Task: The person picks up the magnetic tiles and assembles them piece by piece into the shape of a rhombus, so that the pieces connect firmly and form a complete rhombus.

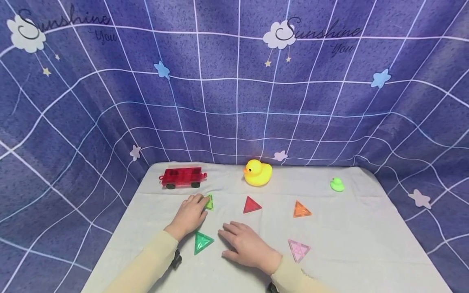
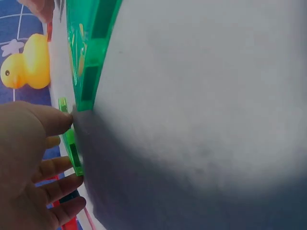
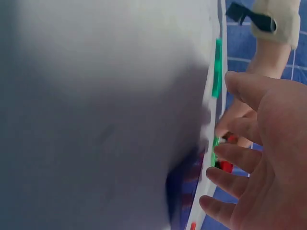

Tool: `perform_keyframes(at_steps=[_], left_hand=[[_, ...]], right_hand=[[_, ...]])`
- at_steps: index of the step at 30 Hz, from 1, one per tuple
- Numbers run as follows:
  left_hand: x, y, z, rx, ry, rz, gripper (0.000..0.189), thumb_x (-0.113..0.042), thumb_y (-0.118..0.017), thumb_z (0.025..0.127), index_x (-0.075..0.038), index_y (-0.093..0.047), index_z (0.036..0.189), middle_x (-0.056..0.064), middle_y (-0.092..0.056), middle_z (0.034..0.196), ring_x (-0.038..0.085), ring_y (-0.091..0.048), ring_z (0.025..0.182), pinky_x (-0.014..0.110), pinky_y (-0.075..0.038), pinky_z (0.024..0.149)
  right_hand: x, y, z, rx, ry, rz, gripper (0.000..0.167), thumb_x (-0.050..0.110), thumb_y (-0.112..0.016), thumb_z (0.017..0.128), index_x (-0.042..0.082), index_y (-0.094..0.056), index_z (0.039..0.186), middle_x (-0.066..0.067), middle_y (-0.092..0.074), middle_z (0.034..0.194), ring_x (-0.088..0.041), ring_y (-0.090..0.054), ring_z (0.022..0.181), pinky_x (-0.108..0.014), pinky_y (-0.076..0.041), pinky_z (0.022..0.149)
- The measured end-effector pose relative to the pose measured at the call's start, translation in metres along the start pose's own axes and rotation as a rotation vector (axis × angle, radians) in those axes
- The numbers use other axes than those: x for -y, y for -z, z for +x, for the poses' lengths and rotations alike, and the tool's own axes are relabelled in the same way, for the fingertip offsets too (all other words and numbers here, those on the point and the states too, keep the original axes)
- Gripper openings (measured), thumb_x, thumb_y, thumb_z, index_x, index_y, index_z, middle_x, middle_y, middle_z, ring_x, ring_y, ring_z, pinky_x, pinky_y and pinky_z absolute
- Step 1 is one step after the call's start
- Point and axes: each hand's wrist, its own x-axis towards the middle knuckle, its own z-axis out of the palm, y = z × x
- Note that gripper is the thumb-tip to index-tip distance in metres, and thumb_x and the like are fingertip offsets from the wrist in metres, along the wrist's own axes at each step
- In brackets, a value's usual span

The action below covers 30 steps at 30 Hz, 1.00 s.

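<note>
My left hand (image 1: 188,215) is at a light green triangular tile (image 1: 210,202), lying partly under its fingers. The left wrist view shows the thumb at one edge of this tile (image 2: 72,146) and fingers at the other side, pinching it. A darker green triangular tile (image 1: 203,242) lies just nearer than that hand. Palm down, my right hand (image 1: 249,246) is over the cloth with fingers spread and loosely bent. Beneath it, the right wrist view shows part of a dark blue flat piece (image 3: 181,196), hidden from the head view; whether the fingers touch it I cannot tell.
Red (image 1: 252,205), orange (image 1: 302,209) and pink (image 1: 298,250) triangular tiles lie on the white cloth (image 1: 359,244). Along the back stand a red wheeled toy car base (image 1: 183,177), a yellow duck (image 1: 258,173) and a small green duck (image 1: 337,184). Blue curtains (image 1: 234,101) surround the table.
</note>
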Motion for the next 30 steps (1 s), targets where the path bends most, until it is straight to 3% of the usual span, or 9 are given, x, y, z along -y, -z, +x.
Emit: perform_keyframes(at_steps=[9, 14, 21, 30], left_hand=[[-0.001, 0.001, 0.002, -0.058, 0.029, 0.033, 0.049, -0.016, -0.076, 0.094, 0.0, -0.062, 0.138, 0.017, -0.062, 0.123, 0.036, -0.059, 0.114, 0.054, -0.048, 0.097], [0.001, 0.004, 0.002, -0.092, 0.057, 0.044, 0.038, -0.014, -0.078, 0.092, 0.004, -0.067, 0.125, 0.018, -0.063, 0.115, 0.037, -0.061, 0.105, 0.054, -0.051, 0.09], [0.005, 0.001, 0.005, -0.1, 0.072, 0.061, 0.03, -0.013, -0.081, 0.09, 0.002, -0.07, 0.114, 0.015, -0.063, 0.107, 0.035, -0.062, 0.098, 0.052, -0.053, 0.086], [0.005, 0.004, 0.011, -0.098, 0.074, 0.039, 0.023, -0.011, -0.084, 0.087, 0.0, -0.072, 0.105, 0.011, -0.063, 0.096, 0.032, -0.063, 0.088, 0.05, -0.054, 0.079]], right_hand=[[0.022, -0.013, 0.019, 0.021, 0.107, -0.036, 0.054, 0.042, -0.067, 0.101, 0.017, -0.058, 0.149, -0.011, -0.055, 0.151, -0.03, -0.051, 0.139, -0.044, -0.04, 0.113], [0.028, -0.014, 0.023, 0.006, 0.14, -0.069, 0.05, 0.041, -0.07, 0.099, 0.019, -0.064, 0.144, -0.008, -0.057, 0.15, -0.03, -0.053, 0.137, -0.043, -0.042, 0.111], [0.032, -0.016, 0.026, 0.01, 0.139, -0.078, 0.047, 0.04, -0.07, 0.1, 0.02, -0.066, 0.142, -0.007, -0.056, 0.151, -0.029, -0.053, 0.137, -0.042, -0.042, 0.111], [0.033, -0.017, 0.034, -0.081, 0.144, -0.143, 0.033, 0.04, -0.076, 0.096, 0.028, -0.076, 0.126, -0.002, -0.065, 0.138, -0.021, -0.061, 0.122, -0.038, -0.053, 0.094]])
